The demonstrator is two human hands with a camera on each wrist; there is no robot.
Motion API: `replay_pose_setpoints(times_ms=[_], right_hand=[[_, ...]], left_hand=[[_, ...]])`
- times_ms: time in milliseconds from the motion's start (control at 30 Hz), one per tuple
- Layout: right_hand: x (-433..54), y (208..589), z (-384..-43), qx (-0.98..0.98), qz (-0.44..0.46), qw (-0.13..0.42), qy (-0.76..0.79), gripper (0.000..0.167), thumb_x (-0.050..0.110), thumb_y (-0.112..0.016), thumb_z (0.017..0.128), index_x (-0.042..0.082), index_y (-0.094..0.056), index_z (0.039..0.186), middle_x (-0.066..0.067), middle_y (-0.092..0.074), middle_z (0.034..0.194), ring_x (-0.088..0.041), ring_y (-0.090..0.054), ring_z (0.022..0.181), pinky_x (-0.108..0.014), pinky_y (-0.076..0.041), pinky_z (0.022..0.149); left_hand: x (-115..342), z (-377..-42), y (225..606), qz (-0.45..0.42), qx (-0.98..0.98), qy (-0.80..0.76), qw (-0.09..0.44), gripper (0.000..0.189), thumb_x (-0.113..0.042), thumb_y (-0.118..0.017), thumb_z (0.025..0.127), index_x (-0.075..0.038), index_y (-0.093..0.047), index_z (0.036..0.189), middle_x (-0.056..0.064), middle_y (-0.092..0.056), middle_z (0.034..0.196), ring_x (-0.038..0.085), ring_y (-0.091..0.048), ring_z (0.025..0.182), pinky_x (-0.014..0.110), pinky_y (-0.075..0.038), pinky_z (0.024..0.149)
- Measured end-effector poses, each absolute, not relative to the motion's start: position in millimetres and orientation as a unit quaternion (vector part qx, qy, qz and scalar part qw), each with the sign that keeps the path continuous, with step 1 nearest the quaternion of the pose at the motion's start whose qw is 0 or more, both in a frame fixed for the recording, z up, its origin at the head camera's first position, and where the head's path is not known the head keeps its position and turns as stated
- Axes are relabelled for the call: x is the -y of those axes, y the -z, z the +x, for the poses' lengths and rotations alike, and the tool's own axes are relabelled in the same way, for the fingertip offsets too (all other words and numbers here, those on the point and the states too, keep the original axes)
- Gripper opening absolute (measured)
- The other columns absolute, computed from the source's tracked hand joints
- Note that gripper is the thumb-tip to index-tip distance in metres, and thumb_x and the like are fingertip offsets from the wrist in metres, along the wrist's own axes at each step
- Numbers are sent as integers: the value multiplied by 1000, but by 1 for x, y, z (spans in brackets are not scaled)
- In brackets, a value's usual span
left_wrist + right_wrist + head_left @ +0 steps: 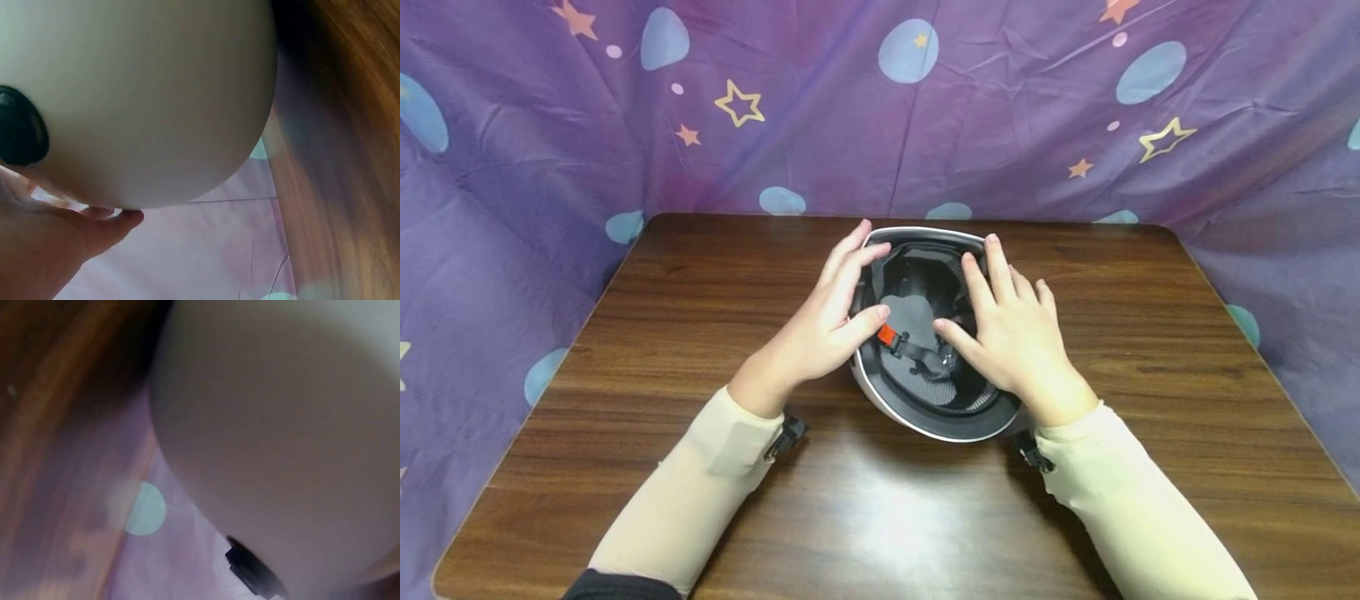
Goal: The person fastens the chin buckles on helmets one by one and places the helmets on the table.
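A helmet [940, 427] lies upside down at the middle of the table, its dark padded inside facing up. Within it runs a black chin strap [925, 357] with a red buckle piece [887, 334]. My left hand [820, 321] rests at the left rim, fingers stretched along it and thumb over the inside. On the right rim lies my right hand [1018, 329], fingers spread and straight, thumb tip over the opening. Both wrist views show the smooth pale shell [162, 94] close up, with a black oval part [22, 125] in the left one. Part of the right rim is hidden under the right hand.
The brown wood-grain table [700, 275] extends to both sides of the helmet. Behind it hangs a purple curtain [835, 108] with stars and pale blue shapes. Pale sleeves with small black devices [787, 437] cover my forearms.
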State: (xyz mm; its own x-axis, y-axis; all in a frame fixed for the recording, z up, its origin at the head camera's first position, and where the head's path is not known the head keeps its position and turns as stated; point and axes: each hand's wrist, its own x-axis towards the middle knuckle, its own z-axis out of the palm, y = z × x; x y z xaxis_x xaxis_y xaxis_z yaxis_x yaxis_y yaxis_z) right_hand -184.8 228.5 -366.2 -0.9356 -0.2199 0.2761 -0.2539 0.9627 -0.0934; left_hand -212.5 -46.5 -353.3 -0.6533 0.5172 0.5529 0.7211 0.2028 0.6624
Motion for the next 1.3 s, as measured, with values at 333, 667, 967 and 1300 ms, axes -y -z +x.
replay_pose_setpoints(times_ms=[333,667,967,1300], right_hand=[[-223,374,-188,975,118,111,-150,90,63,-54,104,13,-23,171,-5,10,179,-58,-42,140,-74,-25,114],[-224,381,-192,974,113,121,-156,86,59,-56,105,13,-26,171,-5,7,180,-55,-29,149,-75,-23,114],[-231,387,-199,976,101,92,-167,93,64,-55,103,14,-19,171,-9,8,179,-48,5,159,-77,-7,117],[-235,385,-203,958,98,98,-252,91,56,-58,103,14,-15,171,-19,1,177,-52,-1,158,-78,-9,116]], left_hand=[[46,-215,353,-387,748,530,94,87,-8,-59,91,2,-16,166,20,-20,173,21,-18,160,40,-13,129],[46,-214,354,-406,733,541,75,93,-19,-65,92,5,-12,165,26,-13,173,25,-11,161,43,-8,130],[48,-214,358,-458,740,489,60,116,-68,-60,96,5,-3,167,21,5,176,29,10,162,49,7,128],[50,-216,359,-456,739,493,50,114,-66,-58,97,4,-3,168,19,6,177,28,11,162,49,8,128]])
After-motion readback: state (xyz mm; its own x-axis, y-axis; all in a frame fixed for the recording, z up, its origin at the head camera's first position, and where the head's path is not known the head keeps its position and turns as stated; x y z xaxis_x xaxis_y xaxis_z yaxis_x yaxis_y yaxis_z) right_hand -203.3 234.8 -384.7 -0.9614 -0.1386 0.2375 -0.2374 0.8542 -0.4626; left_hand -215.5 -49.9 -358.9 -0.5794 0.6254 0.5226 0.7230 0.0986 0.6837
